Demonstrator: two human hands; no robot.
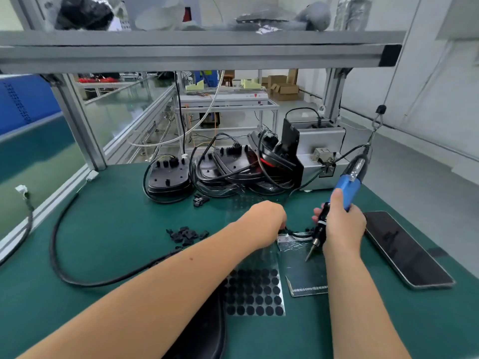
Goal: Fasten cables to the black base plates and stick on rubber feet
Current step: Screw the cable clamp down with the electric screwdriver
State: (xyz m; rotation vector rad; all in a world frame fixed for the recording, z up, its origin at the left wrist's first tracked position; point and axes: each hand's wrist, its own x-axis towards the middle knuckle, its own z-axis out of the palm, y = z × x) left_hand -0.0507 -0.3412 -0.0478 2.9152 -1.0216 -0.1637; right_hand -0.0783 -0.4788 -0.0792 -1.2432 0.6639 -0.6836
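My right hand (pixel 342 224) grips a blue-and-black electric screwdriver (pixel 348 182), its bit pointing down over a shiny bag (pixel 303 265) on the green mat. My left hand (pixel 268 216) reaches to a small bundle of black and white cable (pixel 298 233) just left of the bit; its fingers are curled down out of sight. A sheet of round black rubber feet (pixel 255 294) lies under my left forearm. Black cable clips (pixel 186 235) are scattered to the left. Stacked black base plates with cables (pixel 168 177) stand at the back. Part of another black plate (pixel 204 330) shows under my left arm.
A grey screw feeder machine (pixel 317 156) stands at the back right. A dark phone (pixel 404 250) lies on the right of the mat. A thick black cable (pixel 55 234) loops across the left. Aluminium frame posts (pixel 77 120) rise at the back left.
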